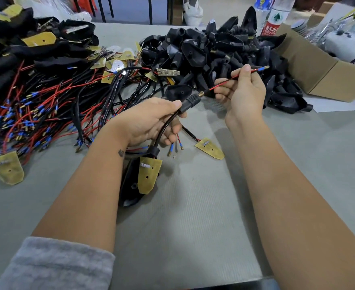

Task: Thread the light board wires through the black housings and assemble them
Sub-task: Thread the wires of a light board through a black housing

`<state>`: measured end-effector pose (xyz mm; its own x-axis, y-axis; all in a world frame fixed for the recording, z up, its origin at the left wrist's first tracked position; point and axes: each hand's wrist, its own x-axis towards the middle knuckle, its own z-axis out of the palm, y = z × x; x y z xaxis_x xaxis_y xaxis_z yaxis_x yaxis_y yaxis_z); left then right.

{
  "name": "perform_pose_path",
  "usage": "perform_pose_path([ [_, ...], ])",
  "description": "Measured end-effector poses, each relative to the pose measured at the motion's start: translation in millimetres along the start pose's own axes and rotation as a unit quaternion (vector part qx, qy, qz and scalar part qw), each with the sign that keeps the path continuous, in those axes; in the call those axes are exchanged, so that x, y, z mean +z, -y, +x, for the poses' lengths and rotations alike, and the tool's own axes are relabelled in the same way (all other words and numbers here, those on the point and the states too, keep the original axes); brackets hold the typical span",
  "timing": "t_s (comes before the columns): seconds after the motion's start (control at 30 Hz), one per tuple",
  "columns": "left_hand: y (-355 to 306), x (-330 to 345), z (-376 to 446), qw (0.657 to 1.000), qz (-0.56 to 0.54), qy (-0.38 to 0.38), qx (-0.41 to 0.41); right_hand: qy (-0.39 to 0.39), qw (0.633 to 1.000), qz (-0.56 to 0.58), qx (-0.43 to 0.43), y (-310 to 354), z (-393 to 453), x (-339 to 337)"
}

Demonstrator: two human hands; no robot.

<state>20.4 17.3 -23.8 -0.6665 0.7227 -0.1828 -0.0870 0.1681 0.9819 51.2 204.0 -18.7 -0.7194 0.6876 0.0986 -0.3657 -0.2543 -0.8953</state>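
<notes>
Your left grip (151,120) clasps the black stem (190,102), your right grip (242,92) pinches the red wire (232,79) already emerging beyond it (board (148,174) still unseated).

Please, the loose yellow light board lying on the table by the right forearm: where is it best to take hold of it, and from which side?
Probably pinch the loose light board across its two long edges near the narrow end, coming from above. It lies flat and apart, and its wires leave the wide end.

grey table (193,237), open cardboard box (310,65) at right, plastic water bottle (276,15) behind
</notes>
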Motion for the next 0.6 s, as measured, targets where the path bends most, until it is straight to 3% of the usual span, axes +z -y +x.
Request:
perform_pose_path([
  [0.17,1,-7,-3,0.998,-0.031,0.038,-0.028,-0.052,0.998,0.042,0.018,-2,4,-4],
  [0.33,3,-15,-3,0.998,-0.029,0.025,-0.043,-0.080,0.988,0.117,0.062,-1,10,-11],
  [0.47,6,-13,1,1.000,-0.021,-0.003,-0.024,0.001,0.972,0.174,0.159,-5,6,-2],
  [0.6,5,-10,3,1.000,0.002,-0.013,-0.003,0.144,0.975,-0.015,0.171,-13,-6,7],
])
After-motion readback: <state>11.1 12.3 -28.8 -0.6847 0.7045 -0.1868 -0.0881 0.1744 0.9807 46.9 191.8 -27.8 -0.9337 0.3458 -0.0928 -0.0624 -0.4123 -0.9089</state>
